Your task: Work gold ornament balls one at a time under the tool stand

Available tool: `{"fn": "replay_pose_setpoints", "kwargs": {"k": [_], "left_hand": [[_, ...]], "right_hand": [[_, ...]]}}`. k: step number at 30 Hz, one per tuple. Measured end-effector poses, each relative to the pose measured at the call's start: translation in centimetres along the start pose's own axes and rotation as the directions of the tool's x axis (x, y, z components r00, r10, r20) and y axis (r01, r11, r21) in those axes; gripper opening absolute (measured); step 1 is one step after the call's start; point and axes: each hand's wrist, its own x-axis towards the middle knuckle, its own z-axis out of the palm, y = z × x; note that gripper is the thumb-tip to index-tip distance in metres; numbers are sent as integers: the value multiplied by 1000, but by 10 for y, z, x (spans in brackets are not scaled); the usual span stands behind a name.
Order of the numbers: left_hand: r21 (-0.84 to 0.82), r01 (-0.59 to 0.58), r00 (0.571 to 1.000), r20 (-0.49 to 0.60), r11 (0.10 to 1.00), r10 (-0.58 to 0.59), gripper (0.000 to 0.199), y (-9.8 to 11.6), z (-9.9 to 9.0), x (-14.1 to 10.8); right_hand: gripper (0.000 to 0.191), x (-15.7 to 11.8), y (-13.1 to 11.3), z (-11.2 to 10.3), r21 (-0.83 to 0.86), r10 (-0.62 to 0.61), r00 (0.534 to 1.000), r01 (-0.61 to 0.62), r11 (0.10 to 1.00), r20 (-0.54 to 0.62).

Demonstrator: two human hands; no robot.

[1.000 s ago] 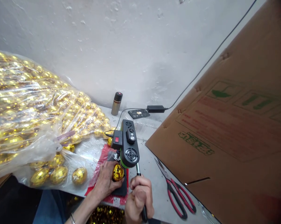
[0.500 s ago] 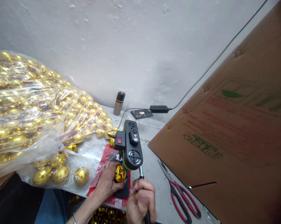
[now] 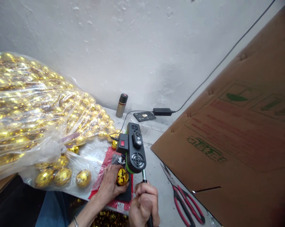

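My left hand (image 3: 111, 184) grips a gold mirrored ball (image 3: 122, 177), fingers and thumb around its sides. The ball sits over the dark base (image 3: 126, 196) of a small black-and-green bench drill press (image 3: 136, 146), just under the front of its head. My right hand (image 3: 144, 203) is closed round the press's lever (image 3: 144, 176), a metal rod with a black grip. The drill bit is hidden behind the head. Red plastic (image 3: 106, 159) lies beneath the base. Loose gold balls (image 3: 83, 178) rest on clear plastic to the left.
A big clear bag (image 3: 45, 104) full of gold balls fills the left. Red-and-black scissors (image 3: 180, 195) lie at right, beside a tall cardboard box (image 3: 227, 132). Against the wall are a small bottle (image 3: 121, 105), a dark phone-like slab (image 3: 144, 116) and a power adapter (image 3: 162, 112) with its cable.
The whole view has shifted very slightly. Both hands, the ball and the lever keep practically the same positions.
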Motion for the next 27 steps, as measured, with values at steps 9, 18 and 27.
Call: {"fn": "replay_pose_setpoints", "kwargs": {"k": [9,18,27], "left_hand": [[-11,8,1000,-11,1000,-8,46,0,1,1],[-17,19,1000,-12,1000,-19,48,0,2,1],[-9,0,1000,0,1000,0,47,-1,2,1]], "right_hand": [[38,4,-5,-3,-9,44,998,-43,999,46],[39,-1,-2,-1,12,57,998,-57,998,11],[40,-26,21,-11,-40,10,996,-7,999,84]]}}
